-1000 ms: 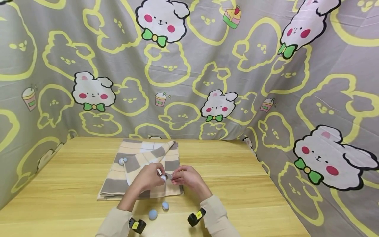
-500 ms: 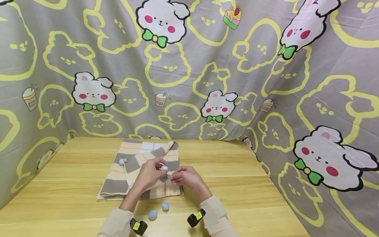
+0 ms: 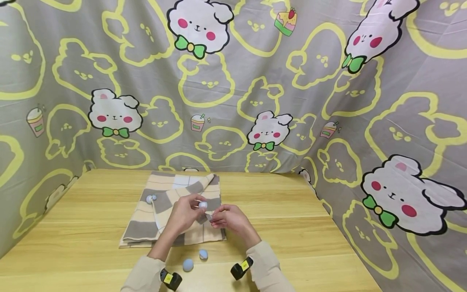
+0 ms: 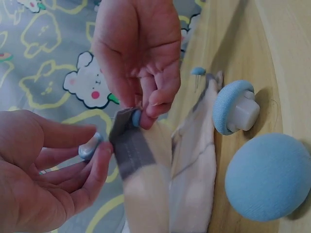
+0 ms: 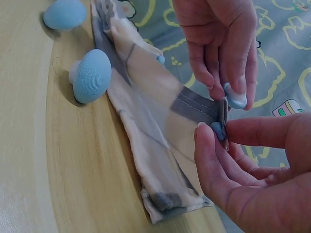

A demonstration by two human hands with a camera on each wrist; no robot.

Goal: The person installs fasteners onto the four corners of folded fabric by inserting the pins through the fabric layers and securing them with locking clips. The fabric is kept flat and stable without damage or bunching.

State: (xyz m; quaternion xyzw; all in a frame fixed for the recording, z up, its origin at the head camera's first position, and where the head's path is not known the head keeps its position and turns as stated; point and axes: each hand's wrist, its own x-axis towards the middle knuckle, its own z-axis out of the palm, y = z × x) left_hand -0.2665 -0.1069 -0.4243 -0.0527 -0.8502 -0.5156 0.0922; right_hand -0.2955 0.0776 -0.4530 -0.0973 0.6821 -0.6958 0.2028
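Note:
My left hand [image 3: 185, 214] pinches a mushroom-shaped duvet clip cap [image 4: 90, 146], pale blue with a white base, between thumb and fingers. Beside it, my right hand [image 3: 232, 220] pinches a raised grey corner of the checked blanket [image 3: 140, 228]. At that corner a small blue pin head [image 5: 218, 130] sits between the right thumb and fingers, against the cloth. The cap is held just apart from the corner, on its other side. Folded in layers, the blanket lies on the table, its top layer partly turned back.
Two more blue clips, one rounded [image 3: 188, 265] and one showing its white base [image 4: 234, 108], lie on the wooden table [image 3: 292, 243] near the wrists. Another small blue clip [image 3: 151, 198] sits at the blanket's left side. A patterned curtain [image 3: 219, 101] stands behind.
My left hand has risen slightly and moved away from the blanket corner with the cap, which now shows more between the fingers. My right hand stays in place on the corner.

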